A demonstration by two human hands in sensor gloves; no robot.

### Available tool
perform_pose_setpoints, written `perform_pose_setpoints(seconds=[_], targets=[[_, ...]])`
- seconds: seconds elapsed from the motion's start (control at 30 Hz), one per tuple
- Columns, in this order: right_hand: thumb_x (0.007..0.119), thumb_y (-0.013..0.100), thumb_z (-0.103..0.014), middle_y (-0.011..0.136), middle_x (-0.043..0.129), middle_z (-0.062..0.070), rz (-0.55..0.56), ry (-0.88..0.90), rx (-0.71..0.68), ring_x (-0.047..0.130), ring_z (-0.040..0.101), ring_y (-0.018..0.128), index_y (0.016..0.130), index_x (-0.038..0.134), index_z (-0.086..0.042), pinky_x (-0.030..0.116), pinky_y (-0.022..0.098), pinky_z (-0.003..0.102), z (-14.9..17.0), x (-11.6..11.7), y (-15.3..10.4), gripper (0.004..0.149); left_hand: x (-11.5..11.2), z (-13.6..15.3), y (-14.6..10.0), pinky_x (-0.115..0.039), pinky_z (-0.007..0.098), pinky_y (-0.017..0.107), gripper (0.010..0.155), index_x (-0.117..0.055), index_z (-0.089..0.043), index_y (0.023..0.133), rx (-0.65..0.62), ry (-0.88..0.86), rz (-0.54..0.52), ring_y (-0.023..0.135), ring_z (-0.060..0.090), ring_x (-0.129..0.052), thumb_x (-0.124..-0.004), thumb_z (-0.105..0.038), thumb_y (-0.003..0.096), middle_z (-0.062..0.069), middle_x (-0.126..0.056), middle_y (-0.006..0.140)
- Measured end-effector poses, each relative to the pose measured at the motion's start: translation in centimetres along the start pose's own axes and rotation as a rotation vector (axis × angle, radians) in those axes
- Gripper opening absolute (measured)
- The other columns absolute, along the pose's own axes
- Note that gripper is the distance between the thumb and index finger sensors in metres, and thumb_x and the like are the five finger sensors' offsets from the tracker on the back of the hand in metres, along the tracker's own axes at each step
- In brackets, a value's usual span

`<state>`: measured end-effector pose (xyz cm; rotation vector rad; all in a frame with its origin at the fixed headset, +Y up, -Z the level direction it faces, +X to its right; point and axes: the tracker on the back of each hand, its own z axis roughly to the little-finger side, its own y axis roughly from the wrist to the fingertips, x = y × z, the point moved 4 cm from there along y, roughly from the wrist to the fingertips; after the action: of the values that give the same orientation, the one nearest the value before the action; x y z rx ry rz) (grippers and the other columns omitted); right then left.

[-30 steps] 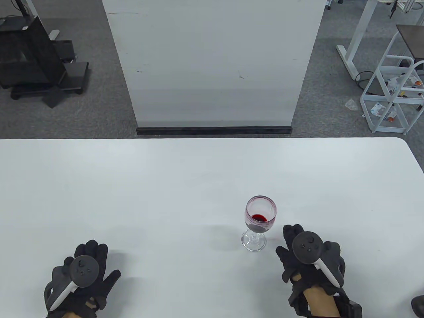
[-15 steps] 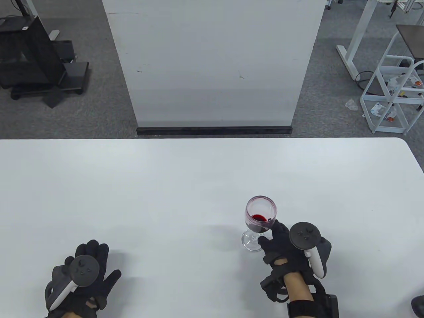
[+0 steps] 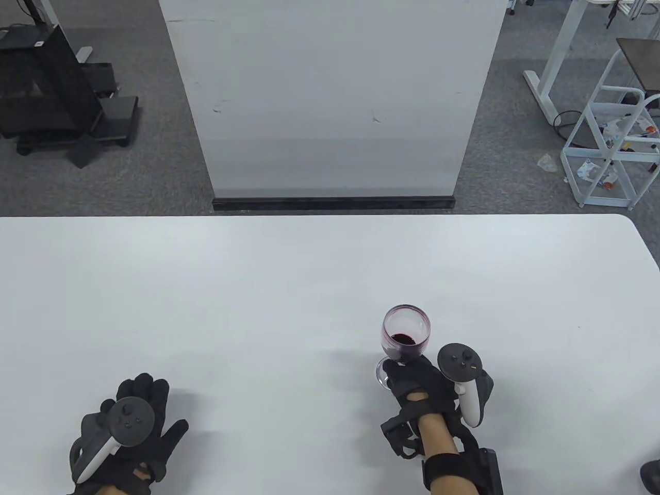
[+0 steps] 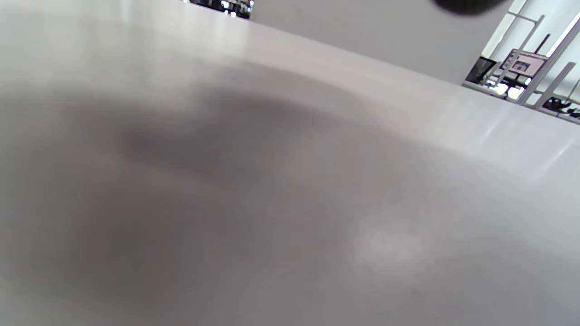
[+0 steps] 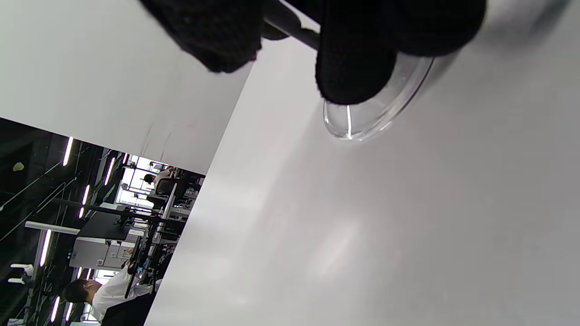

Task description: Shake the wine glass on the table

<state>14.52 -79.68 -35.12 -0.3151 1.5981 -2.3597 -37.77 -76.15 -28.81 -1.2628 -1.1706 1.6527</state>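
Table view shows your right hand (image 3: 420, 384) closed around the lower part of the wine glass (image 3: 406, 335), at the stem just under the bowl, so the grasp looks made but the shaking itself, as far as you can judge from here, is still ahead. The glass stands upright, with a little red wine (image 3: 403, 339) at the bottom of the bowl. Its foot (image 5: 376, 111) appears in the right wrist view directly below your fingers (image 5: 353, 68), lying on or barely above the worktop (image 3: 258, 289); which of the two you cannot tell. The bowl rises just beyond your knuckles, on the far side of the hand.

Your left hand (image 3: 129, 433) lies flat and relaxed on the worktop, well apart from the glass on its left, gripping nothing.

What remains: swirl the glass gently enough that the wine stays inside.
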Motion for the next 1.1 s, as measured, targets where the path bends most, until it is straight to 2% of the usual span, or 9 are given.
perform_pose_setpoints(seconds=[0.23,0.37,0.43,0.53,0.63,0.77,0.9,1.03,1.1], targets=[[0.077,0.053,-0.038,0.105,0.059,0.008,-0.019,0.029,0.001,0.084,0.024,0.068,0.097,0.059,-0.022,0.078,0.044,0.037,0.3,0.3,0.6,0.051,0.0,0.0,0.0,0.006,0.048,0.072,0.08,-0.007,-0.039,0.103,0.003,0.005,0.003,0.103,0.022,0.013,-0.052,-0.067,0.0426,-0.009,0.009,0.112],[0.081,0.05,-0.036,0.102,0.064,0.011,-0.028,0.031,-0.002,0.086,0.027,0.065,0.094,0.066,-0.019,0.078,0.042,0.039,0.3,-0.3,0.6,0.049,0.1,0.0,-0.1,0.006,0.048,0.072,0.08,-0.007,-0.039,0.103,0.009,0.007,-0.001,0.103,0.022,0.013,-0.052,-0.067,0.0426,-0.008,0.009,0.112],[0.079,0.051,-0.037,0.103,0.062,0.01,0.004,0.033,0.005,0.085,0.026,0.066,0.095,0.063,-0.021,0.078,0.044,0.039,0.5,-0.5,0.6,0.05,0.1,0.0,-0.1,0.006,0.048,0.072,0.08,-0.007,-0.039,0.103,0.009,0.006,-0.001,0.103,0.022,0.013,-0.052,-0.067,0.0425,-0.009,0.009,0.112],[0.076,0.053,-0.037,0.106,0.057,0.009,-0.04,0.046,-0.012,0.082,0.024,0.069,0.098,0.058,-0.022,0.076,0.046,0.039,0.4,0.1,0.6,0.051,0.0,0.0,0.0,0.006,0.048,0.072,0.08,-0.007,-0.039,0.103,0.007,0.009,0.003,0.103,0.021,0.013,-0.052,-0.067,0.0426,-0.009,0.009,0.112],[0.081,0.049,-0.037,0.101,0.066,0.011,-0.04,0.005,-0.015,0.086,0.028,0.064,0.093,0.068,-0.019,0.078,0.041,0.041,0.1,-0.3,0.5,0.049,0.0,-0.1,0.0,0.006,0.048,0.072,0.08,-0.007,-0.039,0.103,0.01,0.012,0.001,0.103,0.022,0.013,-0.052,-0.067,0.0425,-0.009,0.009,0.112],[0.076,0.053,-0.039,0.106,0.056,0.009,-0.053,0.051,-0.014,0.081,0.025,0.071,0.099,0.057,-0.022,0.075,0.048,0.04,0.7,-0.3,0.8,0.053,0.2,-0.1,-0.2,0.006,0.048,0.072,0.08,-0.007,-0.039,0.103,0.006,0.009,-0.009,0.103,0.022,0.013,-0.052,-0.067,0.0424,-0.009,0.009,0.112],[0.08,0.049,-0.038,0.102,0.065,0.011,-0.047,0.021,-0.011,0.085,0.028,0.066,0.094,0.067,-0.018,0.077,0.042,0.041,0.4,-0.7,0.5,0.051,0.1,-0.1,-0.1,0.006,0.048,0.072,0.08,-0.007,-0.039,0.103,0.007,0.007,-0.001,0.103,0.022,0.013,-0.052,-0.067,0.0426,-0.009,0.009,0.112],[0.075,0.053,-0.04,0.107,0.054,0.009,-0.059,0.058,-0.007,0.08,0.025,0.072,0.1,0.055,-0.022,0.075,0.049,0.039,0.8,-0.3,0.6,0.054,0.1,-0.1,-0.1,0.006,0.048,0.072,0.08,-0.007,-0.039,0.103,0.002,0.005,-0.004,0.103,0.022,0.013,-0.052,-0.067,0.0425,-0.009,0.009,0.112],[0.076,0.052,-0.039,0.107,0.055,0.01,-0.072,0.08,-0.006,0.081,0.026,0.071,0.099,0.058,-0.02,0.075,0.047,0.042,0.7,-0.3,0.5,0.054,0.1,-0.1,-0.1,0.006,0.048,0.072,0.08,-0.007,-0.039,0.103,0.003,0.006,-0.003,0.103,0.022,0.013,-0.052,-0.067,0.0425,-0.009,0.009,0.112]])
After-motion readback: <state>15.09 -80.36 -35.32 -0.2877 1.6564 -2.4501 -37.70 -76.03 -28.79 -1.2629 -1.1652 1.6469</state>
